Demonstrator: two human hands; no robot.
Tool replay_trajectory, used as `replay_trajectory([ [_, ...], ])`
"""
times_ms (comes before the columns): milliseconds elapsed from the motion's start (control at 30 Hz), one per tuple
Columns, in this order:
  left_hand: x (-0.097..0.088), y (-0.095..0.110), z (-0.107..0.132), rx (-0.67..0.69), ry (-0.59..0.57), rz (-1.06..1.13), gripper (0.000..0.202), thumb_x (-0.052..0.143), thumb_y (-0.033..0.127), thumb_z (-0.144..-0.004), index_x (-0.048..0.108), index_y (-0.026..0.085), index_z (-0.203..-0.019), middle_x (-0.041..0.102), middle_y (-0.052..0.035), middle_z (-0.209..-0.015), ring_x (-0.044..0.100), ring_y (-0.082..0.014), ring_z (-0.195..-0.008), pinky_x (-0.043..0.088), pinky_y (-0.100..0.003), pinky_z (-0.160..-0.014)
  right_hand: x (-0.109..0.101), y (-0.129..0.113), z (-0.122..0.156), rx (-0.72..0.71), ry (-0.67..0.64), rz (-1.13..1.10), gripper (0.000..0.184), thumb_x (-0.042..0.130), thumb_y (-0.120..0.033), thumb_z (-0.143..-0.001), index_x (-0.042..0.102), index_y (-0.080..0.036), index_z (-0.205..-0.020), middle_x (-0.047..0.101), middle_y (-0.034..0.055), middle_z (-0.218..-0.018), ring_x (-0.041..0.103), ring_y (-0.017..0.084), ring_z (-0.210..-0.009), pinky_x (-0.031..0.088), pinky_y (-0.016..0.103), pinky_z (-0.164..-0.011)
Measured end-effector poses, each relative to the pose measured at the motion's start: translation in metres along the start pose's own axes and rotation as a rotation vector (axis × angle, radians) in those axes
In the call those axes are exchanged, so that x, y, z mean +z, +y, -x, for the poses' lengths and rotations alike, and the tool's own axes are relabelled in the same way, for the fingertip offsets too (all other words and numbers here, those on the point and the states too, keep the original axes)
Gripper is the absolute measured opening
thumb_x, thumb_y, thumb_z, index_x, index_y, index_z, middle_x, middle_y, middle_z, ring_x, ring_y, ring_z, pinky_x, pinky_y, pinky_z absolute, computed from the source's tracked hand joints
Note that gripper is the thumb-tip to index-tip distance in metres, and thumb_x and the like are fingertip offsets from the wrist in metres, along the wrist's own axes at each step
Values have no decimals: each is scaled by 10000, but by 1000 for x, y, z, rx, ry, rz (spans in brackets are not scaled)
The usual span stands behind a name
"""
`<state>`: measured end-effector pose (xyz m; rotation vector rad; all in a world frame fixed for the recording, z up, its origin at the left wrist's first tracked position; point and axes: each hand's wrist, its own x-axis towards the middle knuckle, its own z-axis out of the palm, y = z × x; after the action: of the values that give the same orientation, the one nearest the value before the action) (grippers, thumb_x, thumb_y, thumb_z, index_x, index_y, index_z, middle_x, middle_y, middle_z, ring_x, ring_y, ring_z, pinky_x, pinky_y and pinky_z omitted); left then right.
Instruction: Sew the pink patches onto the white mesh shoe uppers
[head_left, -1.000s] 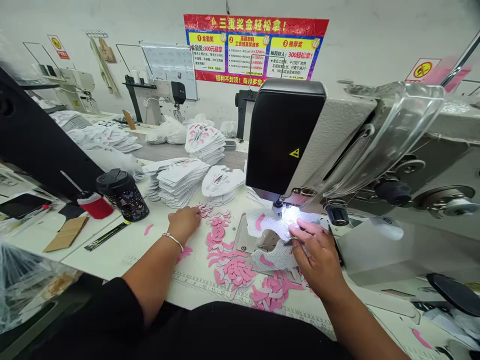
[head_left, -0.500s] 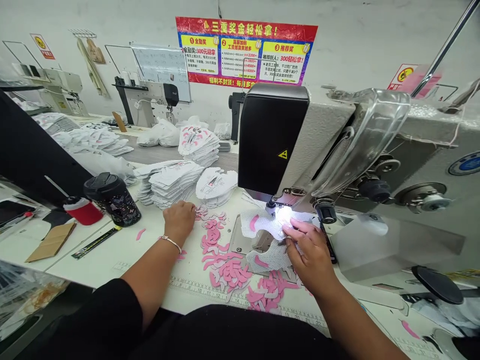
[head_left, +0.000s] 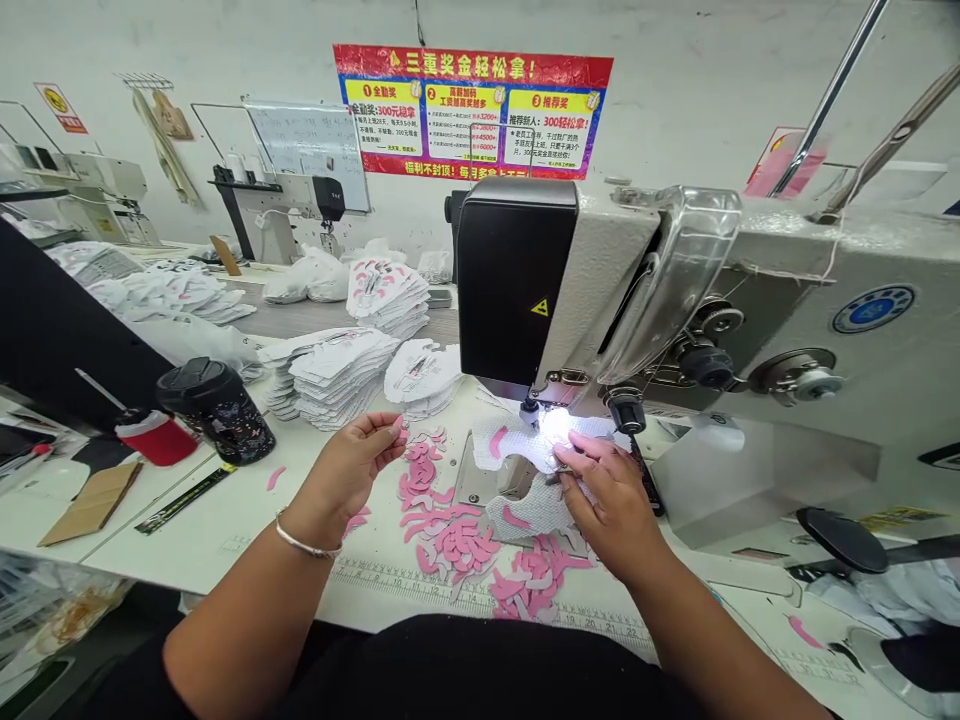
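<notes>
My left hand (head_left: pixel 360 460) is raised over the table with thumb and fingers pinched on a small pink fabric piece (head_left: pixel 403 430), mostly covered by the fingertips. Under the lit needle of the sewing machine (head_left: pixel 517 290) lies a white textured fabric panel (head_left: pixel 491 448) with curved pink strips on it. My right hand (head_left: pixel 606 490) grips this panel at its right side, fingers on top close to the needle. Loose pink pieces (head_left: pixel 457 540) are heaped on the table between my hands.
Stacks of white cut panels (head_left: pixel 341 375) stand behind my left hand. To the left are a black tumbler (head_left: pixel 217 410), a red thread spool (head_left: pixel 157 437) and a piece of brown cardboard (head_left: pixel 90 500). A printed ruler (head_left: pixel 375 585) runs along the front edge.
My left hand has lifted from beside the pink pieces and turned, now showing a pink piece at its fingertips. The right hand stays on the white panel. The view has shifted slightly.
</notes>
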<state>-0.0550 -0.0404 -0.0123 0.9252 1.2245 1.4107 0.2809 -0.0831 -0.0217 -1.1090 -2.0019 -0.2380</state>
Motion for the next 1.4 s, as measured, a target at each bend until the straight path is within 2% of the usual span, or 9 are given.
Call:
replay_trajectory([
  [133, 23, 17, 21, -18, -151, 21, 342, 857, 278, -693, 676, 175, -966, 639, -32, -866, 621, -125, -739, 555, -222, -705, -5, -4, -3, -7, -21, 45, 317, 547, -187, -939, 616, -241, -1244, 598, 96, -1306, 545, 284, -1190, 408, 518, -1026],
  [267, 63, 36, 38, 36, -350, -65, 332, 858, 322, -704, 679, 186, -948, 640, -25, -832, 617, -135, -708, 530, -216, -630, -6, -9, -13, -30, -1, 36, 233, 558, -178, -936, 634, -237, -1148, 651, 75, -1220, 579, 257, -1132, 421, 477, -1014],
  [367, 91, 42, 40, 65, -455, -162, 304, 823, 372, -745, 662, 178, -914, 643, -28, -842, 623, -146, -737, 525, -237, -663, -2, -9, -18, -63, 40, 23, 185, 558, -151, -929, 615, -216, -1093, 671, 82, -1181, 600, 246, -1112, 446, 454, -999],
  [500, 116, 42, 37, 53, -508, -305, 303, 784, 433, -766, 635, 187, -861, 624, 2, -769, 602, -137, -698, 504, -252, -661, 2, -7, -17, -83, 80, 31, 182, 576, -130, -917, 597, -213, -1077, 682, 85, -1153, 615, 242, -1093, 467, 444, -974],
  [600, 127, 39, 36, 128, -487, -502, 255, 739, 431, -795, 653, 199, -858, 630, 11, -738, 565, -131, -653, 459, -250, -612, 4, -6, -16, -86, 82, 33, 181, 588, -137, -917, 595, -206, -1084, 684, 89, -1149, 615, 242, -1096, 466, 441, -969],
  [767, 135, 32, 33, 192, -413, -676, 228, 694, 438, -815, 672, 212, -842, 671, 13, -749, 571, -140, -635, 447, -270, -611, 7, -4, -13, -91, 81, 27, 186, 594, -147, -920, 589, -200, -1098, 687, 91, -1144, 617, 242, -1100, 463, 433, -954],
  [967, 133, 25, 32, 230, -363, -693, 199, 713, 401, -801, 672, 213, -853, 692, 18, -761, 611, -151, -675, 460, -271, -634, 10, -2, -11, -88, 100, 12, 217, 606, -122, -902, 583, -196, -1105, 688, 93, -1131, 623, 242, -1096, 473, 424, -941],
  [1100, 134, 23, 33, 238, -360, -698, 228, 690, 433, -823, 674, 216, -888, 698, 17, -779, 617, -155, -679, 464, -279, -641, 11, 0, -9, -102, 107, 9, 281, 606, -95, -889, 582, -205, -1147, 679, 91, -1125, 623, 238, -1096, 482, 422, -946],
  [1400, 134, 21, 35, 255, -324, -741, 219, 676, 451, -837, 683, 238, -884, 710, 25, -816, 609, -146, -669, 457, -273, -636, 11, 3, -8, -132, 118, 32, 421, 590, -35, -860, 614, -276, -1205, 648, 74, -1110, 637, 228, -1035, 506, 408, -876],
])
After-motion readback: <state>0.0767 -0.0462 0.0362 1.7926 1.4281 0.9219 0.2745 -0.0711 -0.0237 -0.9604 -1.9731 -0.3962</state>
